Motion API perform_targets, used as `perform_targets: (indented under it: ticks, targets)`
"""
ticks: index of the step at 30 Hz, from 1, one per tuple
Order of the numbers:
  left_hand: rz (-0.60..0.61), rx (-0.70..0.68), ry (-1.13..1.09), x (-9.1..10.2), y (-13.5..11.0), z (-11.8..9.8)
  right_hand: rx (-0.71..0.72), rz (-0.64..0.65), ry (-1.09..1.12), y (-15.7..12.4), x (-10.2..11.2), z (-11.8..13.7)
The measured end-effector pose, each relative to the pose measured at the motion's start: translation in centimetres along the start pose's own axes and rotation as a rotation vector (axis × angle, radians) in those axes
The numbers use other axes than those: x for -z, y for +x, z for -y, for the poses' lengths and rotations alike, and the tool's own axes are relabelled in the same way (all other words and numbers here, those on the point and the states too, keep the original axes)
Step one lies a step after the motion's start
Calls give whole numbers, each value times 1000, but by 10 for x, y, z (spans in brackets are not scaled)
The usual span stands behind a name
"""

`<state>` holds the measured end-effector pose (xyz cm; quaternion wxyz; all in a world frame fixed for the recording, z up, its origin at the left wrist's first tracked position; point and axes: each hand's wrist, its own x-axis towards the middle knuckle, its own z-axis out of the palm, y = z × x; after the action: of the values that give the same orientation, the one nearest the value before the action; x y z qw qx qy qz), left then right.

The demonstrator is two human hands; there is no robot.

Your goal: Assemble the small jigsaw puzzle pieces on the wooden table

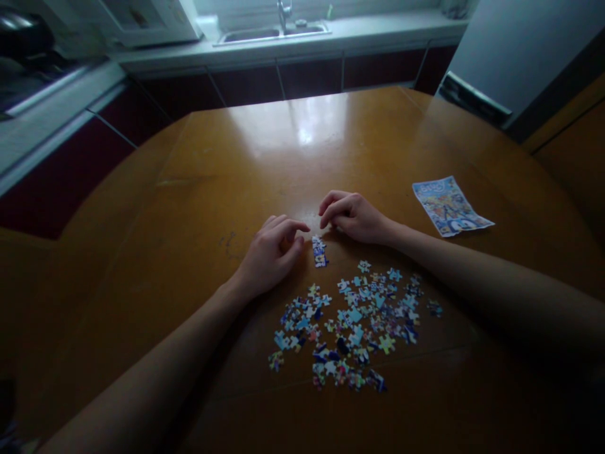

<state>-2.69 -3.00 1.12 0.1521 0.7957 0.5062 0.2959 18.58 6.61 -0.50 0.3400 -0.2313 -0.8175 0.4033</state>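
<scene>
A small joined strip of jigsaw pieces (319, 252) lies on the wooden table between my two hands. To its left, my left hand (271, 252) rests with the index finger stretched out above the thumb and a gap between them. My right hand (353, 216) is just beyond the strip on the right, its fingers loosely bent and apart, with nothing visible in them. Closer to me spreads a loose heap of jigsaw pieces (357, 315), many light blue, others dark blue, yellow or multicoloured. Neither hand touches that heap.
A creased picture sheet (449, 205) with a colourful cartoon print lies on the table (227, 170), right of my right forearm. Past the table's far edge are a counter with a sink (274, 33), a fridge (515, 57) at right and a stove (42, 82) at left.
</scene>
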Motion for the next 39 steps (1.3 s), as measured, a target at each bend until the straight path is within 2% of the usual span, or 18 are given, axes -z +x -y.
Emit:
perform_targets:
  ticks: [7, 13, 18, 39]
  targets:
    - [5, 4, -10, 1, 0, 0, -22, -5, -2, 0, 1, 0]
    - [5, 7, -9, 0, 0, 0, 14, -19, 3, 0, 1, -1]
    - [6, 6, -11, 1, 1, -1, -32, -16, -7, -1, 1, 0]
    - [12, 7, -21, 0, 0, -2, -47, -10, -16, -2, 1, -1]
